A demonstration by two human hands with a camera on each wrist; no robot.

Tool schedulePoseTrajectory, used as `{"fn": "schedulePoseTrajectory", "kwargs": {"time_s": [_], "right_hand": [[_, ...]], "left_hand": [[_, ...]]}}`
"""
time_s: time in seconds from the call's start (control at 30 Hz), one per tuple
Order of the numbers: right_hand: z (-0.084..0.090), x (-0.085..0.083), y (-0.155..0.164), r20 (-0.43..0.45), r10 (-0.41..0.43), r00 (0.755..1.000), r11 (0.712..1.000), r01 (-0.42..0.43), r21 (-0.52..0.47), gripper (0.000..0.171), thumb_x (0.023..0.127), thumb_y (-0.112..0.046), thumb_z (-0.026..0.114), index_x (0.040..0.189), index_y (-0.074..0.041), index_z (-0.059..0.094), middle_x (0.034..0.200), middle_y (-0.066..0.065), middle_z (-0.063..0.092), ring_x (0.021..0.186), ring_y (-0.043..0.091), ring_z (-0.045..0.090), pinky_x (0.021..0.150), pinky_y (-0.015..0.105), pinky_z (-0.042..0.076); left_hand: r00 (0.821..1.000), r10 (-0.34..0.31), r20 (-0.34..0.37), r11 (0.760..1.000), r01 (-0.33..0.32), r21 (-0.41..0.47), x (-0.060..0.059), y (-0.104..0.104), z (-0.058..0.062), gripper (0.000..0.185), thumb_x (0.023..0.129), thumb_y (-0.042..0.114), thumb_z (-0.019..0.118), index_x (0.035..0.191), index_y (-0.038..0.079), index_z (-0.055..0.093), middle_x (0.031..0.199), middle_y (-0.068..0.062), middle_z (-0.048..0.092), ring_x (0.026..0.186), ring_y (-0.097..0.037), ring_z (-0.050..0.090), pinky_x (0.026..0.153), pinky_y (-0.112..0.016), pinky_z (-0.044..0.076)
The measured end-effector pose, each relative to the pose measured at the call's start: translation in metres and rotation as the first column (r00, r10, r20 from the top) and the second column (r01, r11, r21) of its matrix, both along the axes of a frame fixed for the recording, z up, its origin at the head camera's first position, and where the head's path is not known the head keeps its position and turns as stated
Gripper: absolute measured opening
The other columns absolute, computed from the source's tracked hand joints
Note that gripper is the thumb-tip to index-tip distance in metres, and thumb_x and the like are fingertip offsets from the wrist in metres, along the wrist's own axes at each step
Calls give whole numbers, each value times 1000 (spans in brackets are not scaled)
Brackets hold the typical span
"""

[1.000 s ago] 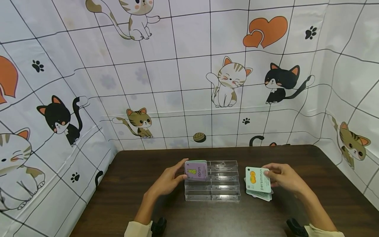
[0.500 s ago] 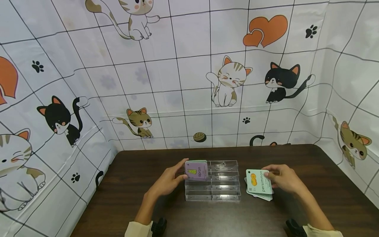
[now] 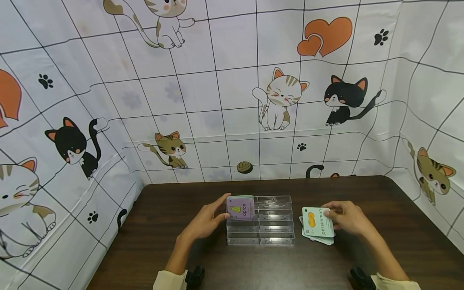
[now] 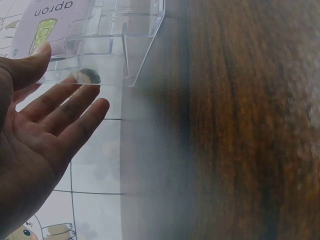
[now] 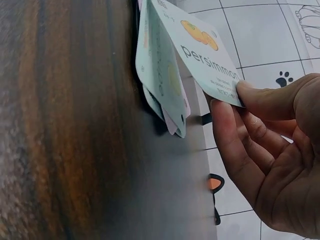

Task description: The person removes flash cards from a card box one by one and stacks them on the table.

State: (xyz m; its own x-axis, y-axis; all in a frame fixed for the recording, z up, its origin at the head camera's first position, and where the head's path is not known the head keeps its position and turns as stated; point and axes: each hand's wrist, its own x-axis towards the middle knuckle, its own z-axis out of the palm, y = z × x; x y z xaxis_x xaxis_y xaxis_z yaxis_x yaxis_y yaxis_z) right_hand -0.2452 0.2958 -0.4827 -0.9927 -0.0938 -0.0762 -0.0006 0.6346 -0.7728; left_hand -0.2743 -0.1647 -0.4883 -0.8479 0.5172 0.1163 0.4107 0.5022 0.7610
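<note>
Your right hand (image 3: 346, 219) pinches the pale green "persimmon" picture card (image 3: 317, 222) by its near edge, thumb on top and fingertips (image 5: 235, 127) beneath, holding it tilted just above the small loose pile of similar cards (image 3: 317, 238) that lies on the dark wooden worktop (image 3: 362, 189) to the right of the clear plastic compartment organiser (image 3: 270, 225). Expect the card to be very light, thin and a little springy, with a smooth, probably slick coated face; a firm pinch at an edge or corner should hold it, while pressure across the middle would likely bow it. The cards beneath look fanned and could slide if nudged. Your left hand (image 3: 204, 221) is at the organiser's left end, thumb on the lilac "apron" card stack (image 3: 240, 208) standing in its back-left compartment, the other fingers (image 4: 65, 117) straight and relaxed beside the organiser's wall, curled round nothing. The organiser looks rigid, light and easily pushed along the worktop, so steady it by its wall.
</note>
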Motion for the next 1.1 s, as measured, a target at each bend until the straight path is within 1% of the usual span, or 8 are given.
{"fn": "schedulePoseTrajectory", "kwargs": {"time_s": [0.1,0.37,0.53,0.63,0.7,0.87,1.0,1.1], "right_hand": [[-1,0,1,5,-5,1000,1000,4,4,31,107,-9,64,129,12,67,111,26,77,90,23,74,68,34,65],[-3,0,-1,-5,-14,1000,999,14,35,28,105,-5,66,126,12,68,102,19,77,85,22,74,65,32,65],[-3,0,-1,-18,-15,1000,998,16,62,27,102,-4,69,123,13,69,101,20,78,83,22,75,65,32,65],[-2,0,-1,-37,-5,999,995,9,99,27,101,-6,70,122,11,71,102,21,79,81,21,75,64,32,64],[-2,0,0,-67,2,998,988,9,153,25,101,-8,71,120,8,73,103,21,79,81,22,75,66,35,63],[-1,0,1,-144,22,989,960,19,279,20,100,-11,72,114,2,77,107,19,81,94,34,77,76,51,59],[0,0,-1,-162,23,987,957,25,289,21,101,-13,72,116,2,76,109,21,80,100,39,76,80,57,59],[3,1,-5,-171,20,985,961,29,277,24,102,-14,72,118,3,75,112,23,79,102,41,77,81,57,60]], "left_hand": [[1000,-2,-3,1000,2,2,0,0,0,70,108,18,65,170,18,32,147,-15,67,139,-38,64,116,-62,48],[1000,-3,-2,1000,3,3,0,-1,-1,70,108,18,64,170,19,32,148,-15,66,139,-38,64,116,-63,47],[1000,6,-4,1000,-6,-6,0,-1,0,70,108,18,65,170,19,32,151,-16,64,145,-40,58,120,-66,42],[1000,16,-3,1000,-16,-14,1,0,1,71,108,18,66,170,18,32,154,-16,62,148,-41,54,122,-68,38],[1000,23,1,1000,-23,-18,1,0,2,71,107,18,66,170,18,33,155,-17,61,149,-41,53,123,-68,37],[999,34,9,999,-34,-20,1,0,2,71,107,18,66,170,19,33,156,-17,60,149,-41,54,123,-68,37],[1000,28,9,999,-28,-18,1,0,2,71,107,18,66,170,19,33,154,-16,62,144,-39,58,121,-67,40],[1000,23,9,1000,-23,-19,1,-1,2,71,107,18,66,170,19,32,153,-16,63,143,-39,58,121,-67,41]]}}
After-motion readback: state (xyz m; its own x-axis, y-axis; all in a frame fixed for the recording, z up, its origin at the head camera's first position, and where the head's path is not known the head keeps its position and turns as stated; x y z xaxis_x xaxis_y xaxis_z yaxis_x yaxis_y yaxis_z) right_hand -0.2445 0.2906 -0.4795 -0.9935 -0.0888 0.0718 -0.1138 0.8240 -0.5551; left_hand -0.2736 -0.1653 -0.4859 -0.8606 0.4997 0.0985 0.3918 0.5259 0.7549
